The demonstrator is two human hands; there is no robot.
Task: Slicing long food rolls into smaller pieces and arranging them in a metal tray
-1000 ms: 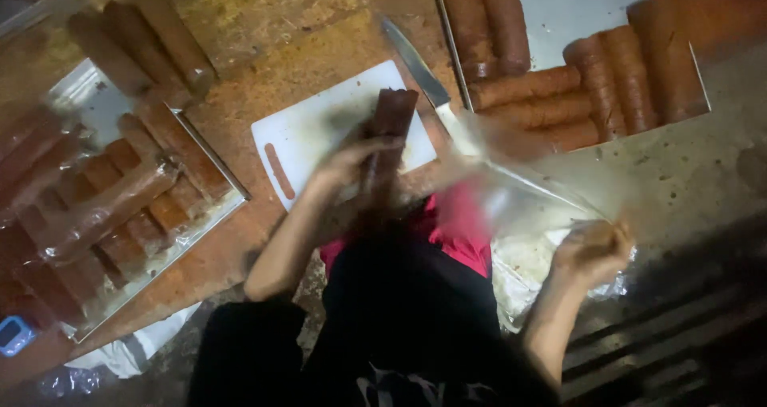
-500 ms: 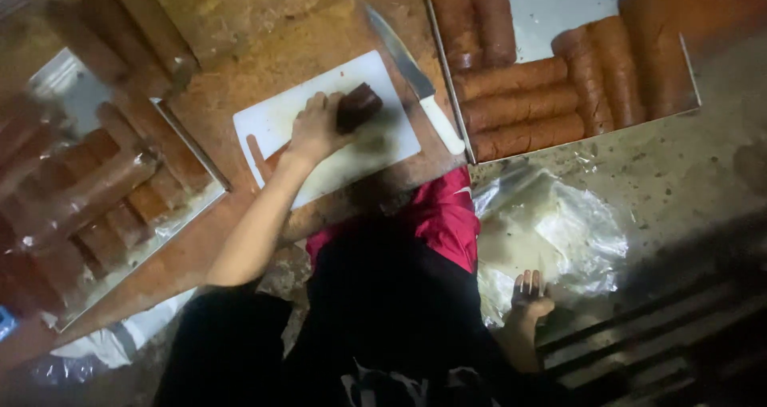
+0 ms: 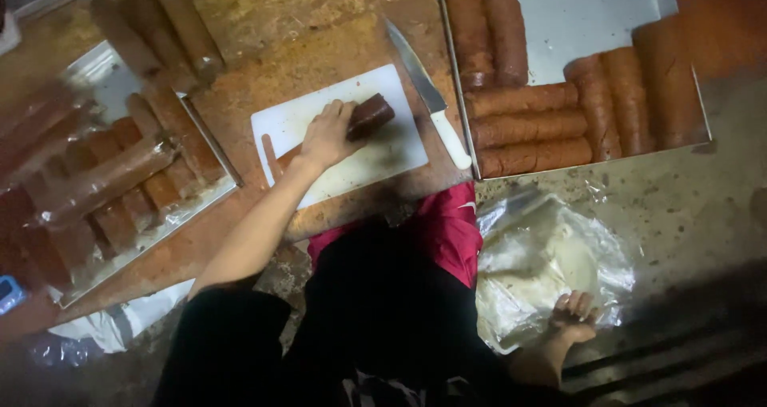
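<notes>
My left hand (image 3: 326, 135) rests on a dark brown sausage log (image 3: 369, 113) lying on the white cutting board (image 3: 383, 147) and grips its near end. A thin brown strip (image 3: 268, 153) lies at the board's left edge. A knife with a white handle (image 3: 428, 97) lies just right of the board, untouched. My right hand (image 3: 573, 312) is low at my side, fingers curled on the edge of a crumpled clear plastic bag (image 3: 551, 259) on the floor.
A metal tray (image 3: 591, 23) at the upper right holds several brown sausage logs (image 3: 523, 126). Another tray (image 3: 112, 79) at the left holds wrapped logs and cut pieces (image 3: 120, 175). The board lies on a worn brown table (image 3: 304, 39). White plastic (image 3: 136, 319) hangs at the lower left.
My left hand has laid the log down on the board and still holds it. My right hand has dropped from the plastic wrap near the tray to the bag on the floor.
</notes>
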